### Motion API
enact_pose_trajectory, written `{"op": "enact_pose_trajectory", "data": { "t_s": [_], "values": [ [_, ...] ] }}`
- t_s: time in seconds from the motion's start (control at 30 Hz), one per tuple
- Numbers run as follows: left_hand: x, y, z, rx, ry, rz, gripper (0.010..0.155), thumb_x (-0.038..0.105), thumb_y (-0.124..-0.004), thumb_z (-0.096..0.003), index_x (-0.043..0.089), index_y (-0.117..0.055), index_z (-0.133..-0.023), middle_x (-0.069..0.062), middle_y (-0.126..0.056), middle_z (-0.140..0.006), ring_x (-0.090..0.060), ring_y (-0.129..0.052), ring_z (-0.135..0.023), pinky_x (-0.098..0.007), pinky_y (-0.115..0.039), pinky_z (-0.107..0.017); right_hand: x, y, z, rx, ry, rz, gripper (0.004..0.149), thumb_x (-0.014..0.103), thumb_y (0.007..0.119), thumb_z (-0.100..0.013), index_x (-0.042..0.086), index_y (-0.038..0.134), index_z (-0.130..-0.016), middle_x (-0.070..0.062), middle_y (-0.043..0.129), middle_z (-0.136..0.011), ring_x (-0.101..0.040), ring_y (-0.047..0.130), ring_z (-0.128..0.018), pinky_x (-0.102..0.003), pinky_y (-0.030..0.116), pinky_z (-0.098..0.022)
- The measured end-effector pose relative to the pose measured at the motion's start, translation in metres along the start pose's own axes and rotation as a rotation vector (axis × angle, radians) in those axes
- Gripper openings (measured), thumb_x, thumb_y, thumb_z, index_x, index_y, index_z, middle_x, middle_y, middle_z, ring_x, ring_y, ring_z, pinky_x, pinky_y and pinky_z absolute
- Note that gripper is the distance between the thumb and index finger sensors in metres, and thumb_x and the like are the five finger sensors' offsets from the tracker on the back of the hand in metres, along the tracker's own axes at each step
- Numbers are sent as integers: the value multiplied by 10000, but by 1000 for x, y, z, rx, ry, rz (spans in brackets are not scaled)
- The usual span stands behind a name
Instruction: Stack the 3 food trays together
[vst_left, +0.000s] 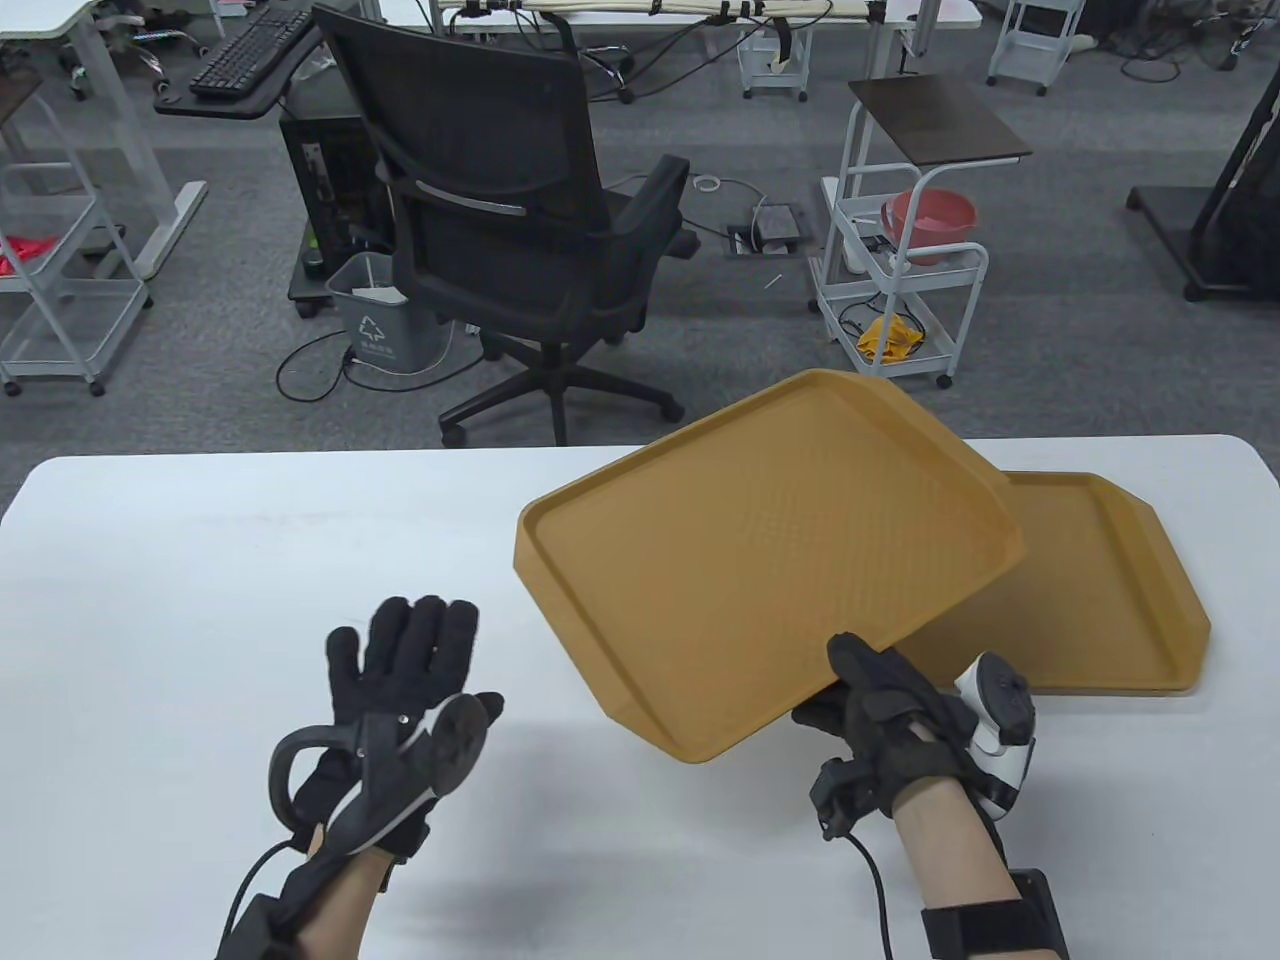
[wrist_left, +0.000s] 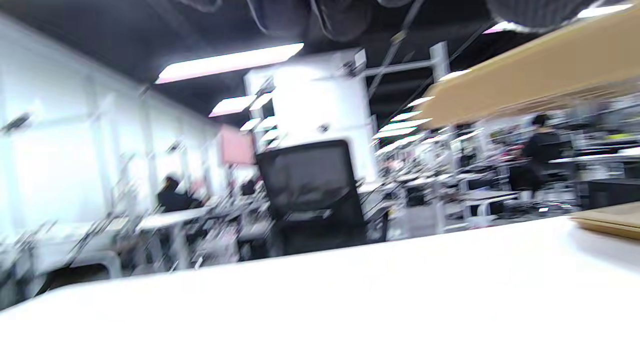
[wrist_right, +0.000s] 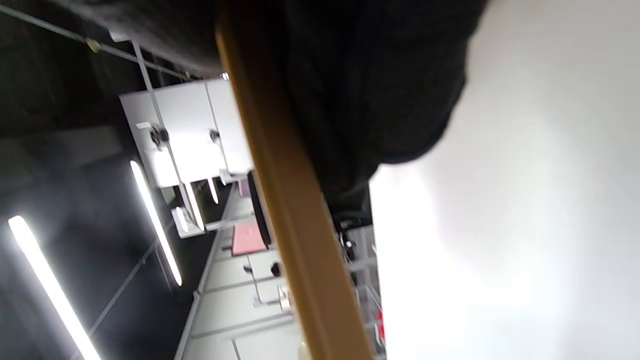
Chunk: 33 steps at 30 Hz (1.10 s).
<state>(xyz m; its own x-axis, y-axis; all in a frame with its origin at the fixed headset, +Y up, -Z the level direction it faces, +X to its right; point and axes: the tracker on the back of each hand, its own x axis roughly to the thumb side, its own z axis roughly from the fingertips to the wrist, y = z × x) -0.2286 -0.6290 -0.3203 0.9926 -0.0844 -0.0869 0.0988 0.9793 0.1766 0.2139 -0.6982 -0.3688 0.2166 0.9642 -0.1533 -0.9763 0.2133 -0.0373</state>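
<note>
The right hand (vst_left: 885, 700) is gripping the near edge of a tan food tray (vst_left: 760, 560), thumb lying on top and fingers curling beneath, and is holding it tilted above the white table (vst_left: 200, 600), its far side raised. That lifted tray is overlapping and partly hiding the tray lying flat (vst_left: 1110, 590) on the table's right side; whether one or two trays are lying there cannot be told. The left hand (vst_left: 405, 680) is hovering over the table left of the lifted tray, fingers spread wide, holding nothing. The left wrist view is blurring, showing only the lifted tray's underside (wrist_left: 540, 75). In the right wrist view, the tray's rim (wrist_right: 295, 215) is crossing the frame, dark glove covering much.
</note>
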Motion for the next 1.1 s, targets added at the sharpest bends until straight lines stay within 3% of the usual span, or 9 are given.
{"op": "enact_pose_trajectory", "data": {
  "t_s": [0.13,0.23,0.5,0.77,1.1],
  "values": [
    [-34,3,-6,-40,149,77,896,706,-564,-440,314,-198,-1157,-47,-243,-1272,-401,-296,-1206,-660,-296,-829,12,-26,1,-124,-51,-7,519,343,655,-596,23,518,-981,-216,842,-830,-289,1029,-616,-365,882,-447],
    [-49,6,-6,-68,174,108,890,707,-562,-446,323,-187,-1156,-6,-238,-1273,-395,-294,-1208,-658,-300,-830,15,-50,-2,-218,-63,11,520,341,651,-596,25,508,-984,-216,832,-842,-294,1023,-631,-371,878,-457],
    [-46,11,-4,-65,158,99,882,702,-572,-455,322,-200,-1158,3,-264,-1276,-382,-316,-1213,-661,-312,-833,9,-106,-21,-433,48,73,521,336,651,-598,32,497,-992,-214,821,-857,-301,1017,-651,-375,878,-472],
    [-45,12,-4,-71,151,103,878,702,-572,-456,327,-198,-1157,7,-270,-1276,-377,-324,-1214,-659,-318,-835,-13,-137,-36,-449,175,7,529,357,619,-624,47,447,-1016,-193,785,-901,-277,996,-707,-356,867,-521],
    [-44,9,-6,-94,143,110,878,703,-569,-457,329,-193,-1156,10,-276,-1275,-369,-338,-1217,-658,-328,-838,-34,-145,-50,-426,260,-76,558,380,580,-635,28,399,-1029,-171,768,-924,-239,988,-743,-326,867,-553]
  ]
}}
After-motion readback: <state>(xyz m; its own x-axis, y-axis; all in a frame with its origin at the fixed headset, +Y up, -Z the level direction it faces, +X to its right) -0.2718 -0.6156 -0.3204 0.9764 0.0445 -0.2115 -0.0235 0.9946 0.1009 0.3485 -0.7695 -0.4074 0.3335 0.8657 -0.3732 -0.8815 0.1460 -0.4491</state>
